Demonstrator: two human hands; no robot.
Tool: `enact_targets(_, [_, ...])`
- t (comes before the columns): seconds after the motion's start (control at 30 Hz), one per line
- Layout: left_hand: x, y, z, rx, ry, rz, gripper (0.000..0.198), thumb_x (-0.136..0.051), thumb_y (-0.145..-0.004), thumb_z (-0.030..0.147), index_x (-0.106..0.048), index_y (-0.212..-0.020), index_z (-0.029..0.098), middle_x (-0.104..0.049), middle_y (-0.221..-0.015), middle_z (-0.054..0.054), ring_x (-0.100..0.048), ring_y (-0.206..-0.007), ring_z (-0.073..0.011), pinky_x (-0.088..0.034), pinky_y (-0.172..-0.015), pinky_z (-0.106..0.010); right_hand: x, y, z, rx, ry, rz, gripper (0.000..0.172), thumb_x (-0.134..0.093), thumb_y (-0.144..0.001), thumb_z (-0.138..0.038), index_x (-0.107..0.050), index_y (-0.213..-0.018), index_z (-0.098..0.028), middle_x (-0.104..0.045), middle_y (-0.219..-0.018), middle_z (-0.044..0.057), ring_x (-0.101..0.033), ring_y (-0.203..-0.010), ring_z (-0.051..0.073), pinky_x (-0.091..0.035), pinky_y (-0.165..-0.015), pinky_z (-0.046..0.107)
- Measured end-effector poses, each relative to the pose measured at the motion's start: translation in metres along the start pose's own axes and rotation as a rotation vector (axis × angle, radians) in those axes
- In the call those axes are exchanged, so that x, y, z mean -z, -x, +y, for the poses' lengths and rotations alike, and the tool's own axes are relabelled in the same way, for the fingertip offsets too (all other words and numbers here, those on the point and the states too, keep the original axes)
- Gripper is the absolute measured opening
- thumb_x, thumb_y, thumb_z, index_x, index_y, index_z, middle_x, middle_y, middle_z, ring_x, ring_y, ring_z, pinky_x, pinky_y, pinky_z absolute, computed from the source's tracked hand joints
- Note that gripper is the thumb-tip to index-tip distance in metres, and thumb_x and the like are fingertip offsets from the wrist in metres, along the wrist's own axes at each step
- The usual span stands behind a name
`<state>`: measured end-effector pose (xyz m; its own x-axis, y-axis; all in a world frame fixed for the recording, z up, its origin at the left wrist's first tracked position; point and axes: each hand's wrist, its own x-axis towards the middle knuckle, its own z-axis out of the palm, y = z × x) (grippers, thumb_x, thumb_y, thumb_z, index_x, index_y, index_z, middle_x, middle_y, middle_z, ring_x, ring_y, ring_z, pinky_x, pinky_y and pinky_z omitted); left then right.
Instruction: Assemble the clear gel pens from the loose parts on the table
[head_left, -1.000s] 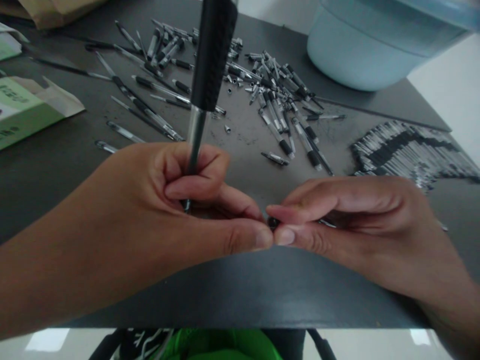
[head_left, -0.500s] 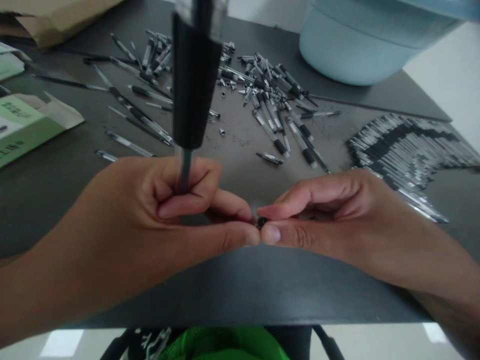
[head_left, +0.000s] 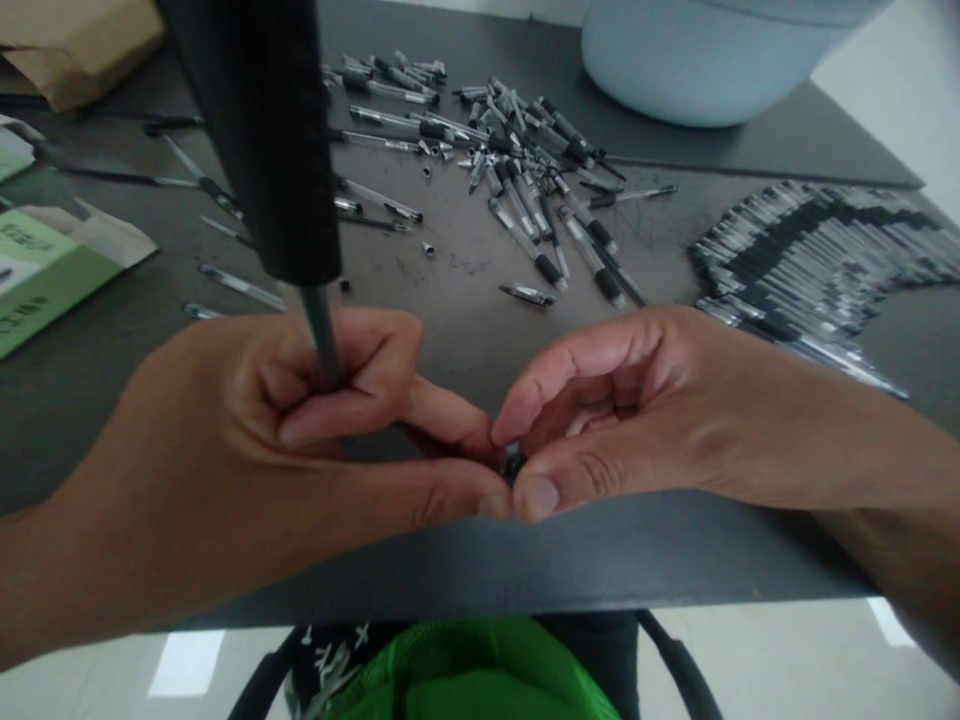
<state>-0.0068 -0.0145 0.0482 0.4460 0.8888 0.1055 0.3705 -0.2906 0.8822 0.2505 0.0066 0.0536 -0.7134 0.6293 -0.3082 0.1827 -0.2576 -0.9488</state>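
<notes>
A pen with a black grip [head_left: 277, 170] stands up out of my left hand [head_left: 322, 440], its thin lower end between the curled fingers. The left thumb and forefinger also pinch a small dark piece [head_left: 513, 466]. My right hand [head_left: 637, 410] meets them there, its thumb and fingertips closed around the same small piece. What that piece is cannot be made out. Beyond the hands, loose pens and pen parts [head_left: 525, 200] lie in a pile on the dark table [head_left: 465, 330].
Rows of pens [head_left: 817, 260] are laid side by side at the right. A pale blue tub [head_left: 690, 60] stands at the back right. Green boxes [head_left: 60, 260] and a brown paper bag [head_left: 90, 50] are on the left. A short pen part [head_left: 528, 294] lies beyond my right hand.
The upright pen has moved left and tilts more. My right fingers have loosened and arch higher around the small piece. The view has shifted slightly, so the table items appear higher.
</notes>
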Motion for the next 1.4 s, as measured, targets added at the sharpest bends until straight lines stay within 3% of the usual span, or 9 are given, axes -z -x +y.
enact_targets(0.1, [0.002, -0.006, 0.001, 0.162, 0.291, -0.094, 0.055, -0.087, -0.079, 0.015, -0.035, -0.063, 0.022, -0.081, -0.074, 0.010, -0.077, -0.058, -0.0113, -0.056, -0.052, -0.012, -0.007, 0.004, -0.005, 0.104, 0.099, 0.038, 0.017, -0.082, -0.090, -0.028, -0.084, -0.107, -0.027, -0.085, -0.090, -0.003, -0.081, -0.071, 0.014, -0.063, -0.058, 0.019])
enact_targets(0.17, [0.003, -0.011, -0.001, 0.262, 0.493, -0.169, 0.055, -0.086, -0.079, 0.011, -0.033, -0.068, 0.023, -0.080, -0.074, 0.010, -0.079, -0.063, -0.0129, -0.058, -0.054, -0.014, -0.012, 0.006, -0.006, 0.253, 0.220, 0.171, 0.015, -0.082, -0.090, -0.031, -0.086, -0.104, -0.027, -0.086, -0.090, -0.002, -0.079, -0.068, 0.013, -0.061, -0.056, 0.017])
enact_targets(0.27, [0.001, -0.017, -0.005, 0.290, 0.682, -0.232, 0.055, -0.083, -0.083, 0.005, -0.032, -0.073, 0.023, -0.082, -0.077, 0.009, -0.078, -0.069, -0.0072, -0.055, -0.059, -0.006, -0.015, 0.007, -0.004, 0.557, 0.469, 0.355, 0.016, -0.083, -0.090, -0.030, -0.086, -0.105, -0.025, -0.086, -0.097, 0.000, -0.080, -0.078, 0.013, -0.063, -0.069, 0.017])
enact_targets(0.37, [-0.003, -0.017, -0.008, 0.367, 0.864, -0.281, 0.055, -0.081, -0.089, 0.010, -0.030, -0.075, 0.023, -0.083, -0.080, 0.006, -0.079, -0.073, -0.0065, -0.055, -0.062, -0.006, -0.010, 0.004, -0.003, 0.722, 0.626, 0.287, 0.019, -0.077, -0.095, -0.024, -0.084, -0.113, -0.021, -0.086, -0.102, 0.003, -0.081, -0.091, 0.014, -0.063, -0.079, 0.018])
enact_targets(0.6, [-0.008, -0.013, -0.012, 0.413, 0.946, -0.362, 0.061, -0.084, -0.087, 0.010, -0.026, -0.076, 0.024, -0.086, -0.090, 0.000, -0.081, -0.075, -0.0092, -0.059, -0.065, -0.009, -0.003, 0.005, -0.002, 0.667, 0.521, 0.143, 0.020, -0.076, -0.094, -0.017, -0.085, -0.109, -0.026, -0.085, -0.099, 0.002, -0.079, -0.085, 0.015, -0.062, -0.070, 0.022])
enact_targets(0.77, [-0.007, -0.012, -0.009, 0.397, 0.969, -0.388, 0.060, -0.083, -0.086, 0.005, -0.027, -0.075, 0.024, -0.086, -0.090, -0.002, -0.081, -0.077, -0.0105, -0.059, -0.066, -0.010, -0.006, 0.006, -0.002, 0.669, 0.532, 0.169, 0.016, -0.081, -0.089, -0.016, -0.086, -0.102, -0.023, -0.085, -0.089, 0.003, -0.079, -0.082, 0.017, -0.064, -0.075, 0.027])
enact_targets(0.97, [-0.006, -0.013, -0.009, 0.444, 0.945, -0.393, 0.063, -0.088, -0.083, 0.012, -0.027, -0.073, 0.024, -0.086, -0.086, -0.001, -0.079, -0.070, -0.0113, -0.057, -0.060, -0.012, -0.010, 0.010, -0.007, 0.593, 0.472, 0.251, 0.028, -0.084, -0.085, -0.013, -0.085, -0.110, -0.026, -0.085, -0.095, 0.000, -0.081, -0.084, 0.017, -0.065, -0.073, 0.024])
enact_targets(1.2, [-0.006, -0.016, -0.014, 0.394, 0.928, -0.329, 0.067, -0.091, -0.080, 0.011, -0.026, -0.070, 0.023, -0.085, -0.082, -0.002, -0.080, -0.067, -0.0124, -0.058, -0.057, -0.011, -0.007, 0.010, -0.008, 0.636, 0.711, 0.282, 0.013, -0.080, -0.092, -0.022, -0.086, -0.102, -0.027, -0.085, -0.097, -0.002, -0.080, -0.085, 0.015, -0.060, -0.075, 0.018])
enact_targets(1.4, [0.000, -0.015, -0.007, 0.343, 0.735, -0.220, 0.064, -0.088, -0.086, 0.018, -0.027, -0.066, 0.022, -0.086, -0.087, -0.003, -0.083, -0.070, -0.0168, -0.061, -0.051, -0.012, -0.009, 0.010, -0.007, 0.649, 0.893, 0.385, 0.015, -0.074, -0.099, -0.034, -0.084, -0.105, -0.025, -0.085, -0.094, 0.000, -0.078, -0.076, 0.014, -0.056, -0.069, 0.020])
